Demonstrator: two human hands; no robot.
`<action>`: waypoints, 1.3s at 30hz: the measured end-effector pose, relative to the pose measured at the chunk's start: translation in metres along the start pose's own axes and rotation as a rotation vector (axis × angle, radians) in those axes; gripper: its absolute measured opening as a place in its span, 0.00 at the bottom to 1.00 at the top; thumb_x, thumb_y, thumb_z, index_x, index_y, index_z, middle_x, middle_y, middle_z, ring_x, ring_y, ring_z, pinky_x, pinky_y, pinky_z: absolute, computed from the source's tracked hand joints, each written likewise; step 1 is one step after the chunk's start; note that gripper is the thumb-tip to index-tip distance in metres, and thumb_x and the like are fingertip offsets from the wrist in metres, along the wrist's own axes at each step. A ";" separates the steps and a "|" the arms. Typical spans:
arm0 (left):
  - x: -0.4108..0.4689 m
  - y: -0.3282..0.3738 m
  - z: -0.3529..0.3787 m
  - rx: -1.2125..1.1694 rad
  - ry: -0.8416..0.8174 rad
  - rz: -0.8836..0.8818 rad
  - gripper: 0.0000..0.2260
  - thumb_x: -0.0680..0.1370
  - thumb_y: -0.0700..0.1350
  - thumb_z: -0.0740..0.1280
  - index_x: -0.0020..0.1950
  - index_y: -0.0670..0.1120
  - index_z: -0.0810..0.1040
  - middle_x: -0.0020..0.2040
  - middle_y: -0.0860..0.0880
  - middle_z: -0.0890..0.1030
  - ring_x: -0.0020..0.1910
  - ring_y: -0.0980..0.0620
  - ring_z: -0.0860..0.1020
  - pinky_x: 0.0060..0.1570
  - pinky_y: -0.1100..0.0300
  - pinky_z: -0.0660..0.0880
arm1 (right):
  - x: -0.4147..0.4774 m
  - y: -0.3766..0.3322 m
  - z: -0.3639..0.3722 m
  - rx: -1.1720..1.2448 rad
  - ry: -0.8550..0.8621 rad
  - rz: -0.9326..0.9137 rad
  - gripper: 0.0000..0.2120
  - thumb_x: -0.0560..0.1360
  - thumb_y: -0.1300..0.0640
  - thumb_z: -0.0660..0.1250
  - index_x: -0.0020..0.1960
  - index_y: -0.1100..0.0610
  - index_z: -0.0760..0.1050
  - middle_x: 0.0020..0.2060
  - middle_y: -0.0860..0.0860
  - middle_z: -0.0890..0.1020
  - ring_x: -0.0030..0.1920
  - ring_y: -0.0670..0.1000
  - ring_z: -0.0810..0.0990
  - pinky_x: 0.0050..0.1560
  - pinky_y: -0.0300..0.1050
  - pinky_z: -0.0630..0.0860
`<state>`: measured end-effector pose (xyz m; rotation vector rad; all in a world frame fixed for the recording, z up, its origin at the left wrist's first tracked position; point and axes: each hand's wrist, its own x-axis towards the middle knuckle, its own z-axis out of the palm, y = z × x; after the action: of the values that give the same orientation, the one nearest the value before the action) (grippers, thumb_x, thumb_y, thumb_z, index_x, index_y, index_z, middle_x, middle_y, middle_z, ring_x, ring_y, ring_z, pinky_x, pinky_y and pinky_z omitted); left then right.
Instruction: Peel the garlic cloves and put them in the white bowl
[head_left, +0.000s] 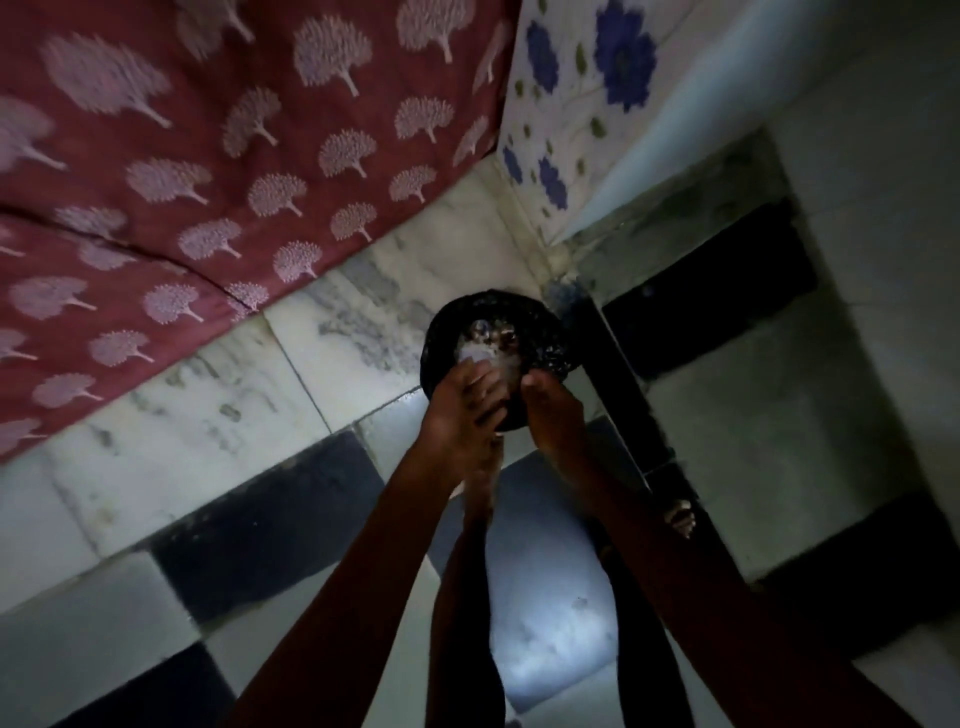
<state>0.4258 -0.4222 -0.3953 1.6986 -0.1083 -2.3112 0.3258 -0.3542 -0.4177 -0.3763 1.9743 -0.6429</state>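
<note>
The view is dark and blurred. Both my arms reach forward over a round black bin (550, 343) lined with a dark bag, which stands on the floor in a corner. Pale papery scraps (480, 356), probably garlic skins, lie inside it at my fingertips. My left hand (460, 410) is over the bin's near rim with its fingers stretched toward the scraps. My right hand (553, 410) is close beside it with its fingers bent down; what it holds, if anything, is hidden. No white bowl or garlic cloves can be made out.
The floor is white marble (218, 431) with black tiles (270, 525). A red cloth with pale tree prints (197, 171) hangs at the left, and a white cloth with blue flowers (582, 104) behind the bin. My bare foot (680, 517) stands to the right.
</note>
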 end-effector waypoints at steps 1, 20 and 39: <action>-0.032 0.005 0.007 0.086 0.020 0.031 0.14 0.83 0.48 0.58 0.64 0.44 0.75 0.56 0.46 0.80 0.54 0.50 0.78 0.59 0.57 0.72 | -0.022 -0.011 -0.017 0.028 0.023 -0.034 0.12 0.81 0.57 0.64 0.62 0.59 0.78 0.54 0.56 0.82 0.57 0.54 0.79 0.52 0.38 0.68; -0.402 -0.161 0.340 0.977 -0.497 0.440 0.10 0.81 0.35 0.60 0.47 0.45 0.78 0.39 0.49 0.82 0.34 0.57 0.79 0.35 0.64 0.73 | -0.399 -0.032 -0.438 0.609 0.546 -0.304 0.08 0.78 0.66 0.64 0.51 0.57 0.80 0.40 0.51 0.85 0.40 0.48 0.82 0.41 0.41 0.76; -0.314 -0.405 0.510 2.149 -0.922 1.404 0.14 0.79 0.38 0.65 0.63 0.46 0.79 0.64 0.47 0.78 0.64 0.48 0.75 0.67 0.56 0.69 | -0.419 0.158 -0.609 0.645 0.960 -0.170 0.07 0.78 0.64 0.65 0.52 0.57 0.80 0.41 0.50 0.85 0.38 0.44 0.82 0.37 0.33 0.76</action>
<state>-0.0394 -0.0019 -0.0349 -0.1862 -3.0943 -0.8388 -0.0164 0.1587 0.0191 0.2277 2.4368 -1.7433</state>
